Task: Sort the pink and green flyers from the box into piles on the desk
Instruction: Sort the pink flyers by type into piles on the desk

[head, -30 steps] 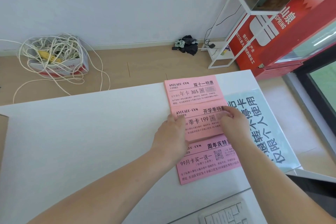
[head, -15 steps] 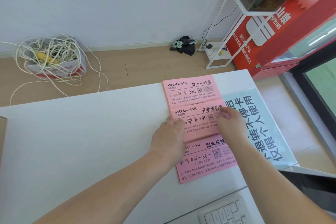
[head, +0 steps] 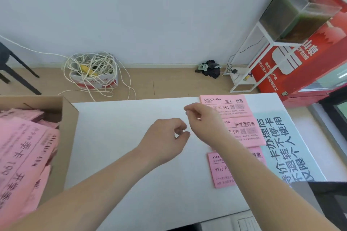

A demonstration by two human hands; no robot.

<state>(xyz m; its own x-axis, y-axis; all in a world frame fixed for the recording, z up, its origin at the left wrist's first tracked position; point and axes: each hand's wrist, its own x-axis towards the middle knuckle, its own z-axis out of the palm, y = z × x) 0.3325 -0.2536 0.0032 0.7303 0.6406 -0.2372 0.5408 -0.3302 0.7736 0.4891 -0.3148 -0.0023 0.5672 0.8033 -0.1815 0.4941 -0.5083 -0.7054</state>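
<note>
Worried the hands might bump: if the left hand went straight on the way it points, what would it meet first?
Probably the right hand, close beyond the left hand; their relative height is unclear.

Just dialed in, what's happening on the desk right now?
A person is sorting flyers. Three pink flyers lie in a column on the right of the desk, beside a pale green sheet. The left grip and right grip hover over the desk, loosely curled, holding nothing. The cardboard box at left holds more pink flyers.
</note>
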